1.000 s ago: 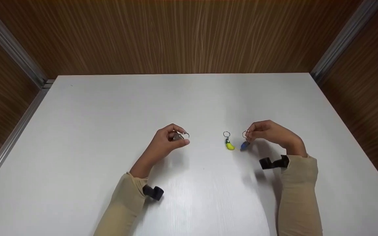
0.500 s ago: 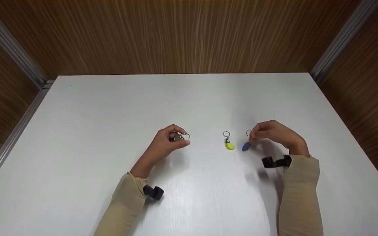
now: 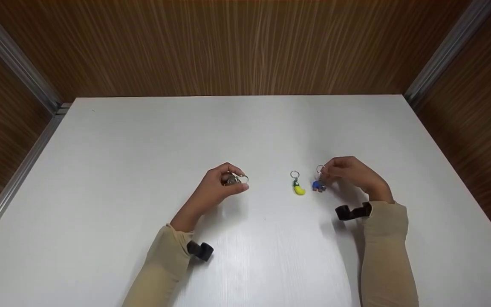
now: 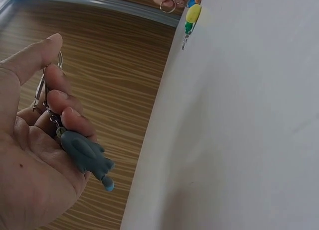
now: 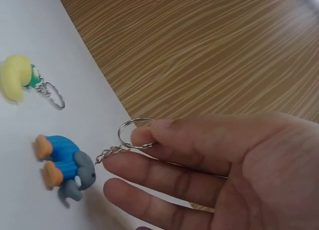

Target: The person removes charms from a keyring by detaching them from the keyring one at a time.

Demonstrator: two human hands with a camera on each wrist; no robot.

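Left hand (image 3: pixel 220 185) grips a grey figure keychain (image 4: pixel 87 155) by its ring, above the white table (image 3: pixel 143 170). Right hand (image 3: pixel 352 175) pinches the ring of a blue-and-orange figure keychain (image 5: pixel 62 168) (figure on the table), just beside a yellow banana keychain (image 3: pixel 298 187).

No writing, label, brand, number or sign can be read in any view: none on the small figure keychains, none on the plain white surface (image 3: pixel 143 170), none on the brown wood-grain wall panels (image 3: pixel 228 47).

Grey charm (image 3: pixel 231 179) mostly hidden under left hand (image 3: pixel 218 187) fingers in head view.
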